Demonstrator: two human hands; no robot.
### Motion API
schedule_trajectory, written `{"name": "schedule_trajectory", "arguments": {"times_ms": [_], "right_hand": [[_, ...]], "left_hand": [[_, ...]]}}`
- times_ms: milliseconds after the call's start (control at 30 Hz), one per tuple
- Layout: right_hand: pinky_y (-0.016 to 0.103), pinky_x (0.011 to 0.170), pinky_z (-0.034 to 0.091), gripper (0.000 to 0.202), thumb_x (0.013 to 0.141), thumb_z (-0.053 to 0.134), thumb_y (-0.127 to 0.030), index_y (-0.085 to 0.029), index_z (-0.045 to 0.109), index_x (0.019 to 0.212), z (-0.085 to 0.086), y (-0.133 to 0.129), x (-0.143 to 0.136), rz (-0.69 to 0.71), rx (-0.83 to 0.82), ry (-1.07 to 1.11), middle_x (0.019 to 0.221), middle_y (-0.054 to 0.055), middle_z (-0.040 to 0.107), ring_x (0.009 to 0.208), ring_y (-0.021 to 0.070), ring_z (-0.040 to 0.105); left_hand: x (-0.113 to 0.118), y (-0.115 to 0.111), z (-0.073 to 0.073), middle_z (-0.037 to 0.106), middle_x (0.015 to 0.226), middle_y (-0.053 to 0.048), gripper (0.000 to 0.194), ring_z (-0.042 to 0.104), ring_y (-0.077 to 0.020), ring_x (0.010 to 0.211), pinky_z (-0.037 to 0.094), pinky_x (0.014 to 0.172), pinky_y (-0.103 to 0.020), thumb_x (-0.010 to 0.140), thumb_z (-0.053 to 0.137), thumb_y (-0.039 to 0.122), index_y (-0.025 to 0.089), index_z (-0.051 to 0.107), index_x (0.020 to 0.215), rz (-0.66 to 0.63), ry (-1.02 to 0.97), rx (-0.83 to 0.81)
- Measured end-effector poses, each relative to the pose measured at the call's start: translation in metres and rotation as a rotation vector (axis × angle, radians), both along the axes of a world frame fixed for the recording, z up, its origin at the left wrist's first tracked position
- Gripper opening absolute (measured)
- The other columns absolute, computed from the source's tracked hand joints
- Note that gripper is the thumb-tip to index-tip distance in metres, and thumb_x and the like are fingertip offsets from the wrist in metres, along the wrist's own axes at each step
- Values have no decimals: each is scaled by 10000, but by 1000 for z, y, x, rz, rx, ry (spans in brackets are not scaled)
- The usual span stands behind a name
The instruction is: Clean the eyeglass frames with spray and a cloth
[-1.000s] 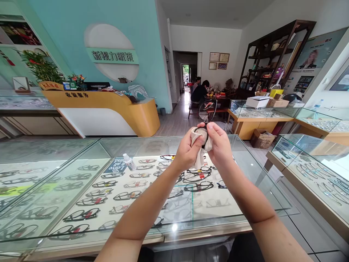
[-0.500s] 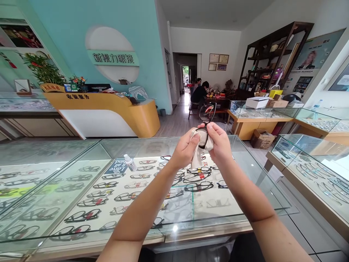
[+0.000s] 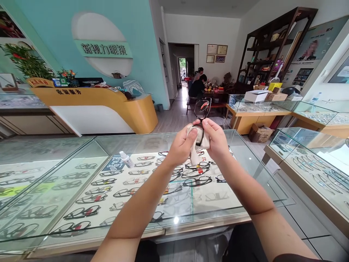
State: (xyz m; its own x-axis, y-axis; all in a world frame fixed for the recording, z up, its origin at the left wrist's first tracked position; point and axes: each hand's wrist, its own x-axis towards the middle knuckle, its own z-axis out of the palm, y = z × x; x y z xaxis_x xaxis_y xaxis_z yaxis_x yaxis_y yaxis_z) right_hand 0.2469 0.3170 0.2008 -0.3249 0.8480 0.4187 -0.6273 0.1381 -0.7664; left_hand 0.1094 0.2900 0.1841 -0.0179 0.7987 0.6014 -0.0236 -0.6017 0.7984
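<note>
Dark-framed glasses (image 3: 202, 109) are held up over the glass showcase, one lens upright above my fingers. My left hand (image 3: 182, 145) pinches a pale cloth (image 3: 194, 154) around the lower lens, its thumb pressing on the cloth. My right hand (image 3: 215, 137) grips the frame near its middle, with part of the cloth against its fingers. Cloth and fingers hide much of the lower lens. On the showcase top, to the left of my hands, stands a small white spray bottle (image 3: 127, 159).
The glass showcase (image 3: 174, 214) holds rows of spectacles. A second showcase (image 3: 313, 163) stands at the right. Behind are a curved counter (image 3: 109, 109), a cardboard box (image 3: 260, 133) on the floor and two people seated at a table, one a person in black (image 3: 197, 87).
The view has shifted slightly, so the room sits a little higher and further left. Both hands keep their hold on the cloth and glasses.
</note>
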Motion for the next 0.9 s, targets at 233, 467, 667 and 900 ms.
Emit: {"name": "schedule_trajectory", "arguments": {"times_ms": [233,467,667,900], "right_hand": [[257,647,491,367,838,890,-593,-251,771,899,-4,-4,-5,-41,39,30,818,-20,679,698,133,572],[267,696,516,329,882,859,-576,-263,758,898,-8,-13,-6,-81,107,18,877,-11,697,743,143,588],[278,712,548,331,875,858,-558,-243,755,894,0,-8,0,-46,54,7,858,5,726,764,157,632],[254,637,499,391,840,884,-594,-256,692,885,-8,-8,-11,-56,-5,41,783,-36,633,689,131,564]], "left_hand": [[-17,0,1,775,1156,-95,644,719,-199,947,594,825,-285,902,852,536,232,679,1442,-137,137,-31],[2,-9,6,725,864,-55,508,653,-170,774,552,724,-276,970,694,689,199,798,1050,125,1,75],[-21,-8,8,774,1098,-97,578,729,-223,1015,610,872,-311,931,805,579,241,734,1394,-212,145,-77],[18,-4,-5,739,895,-51,558,678,-178,833,564,771,-271,910,793,656,175,769,1192,191,-59,18]]}}
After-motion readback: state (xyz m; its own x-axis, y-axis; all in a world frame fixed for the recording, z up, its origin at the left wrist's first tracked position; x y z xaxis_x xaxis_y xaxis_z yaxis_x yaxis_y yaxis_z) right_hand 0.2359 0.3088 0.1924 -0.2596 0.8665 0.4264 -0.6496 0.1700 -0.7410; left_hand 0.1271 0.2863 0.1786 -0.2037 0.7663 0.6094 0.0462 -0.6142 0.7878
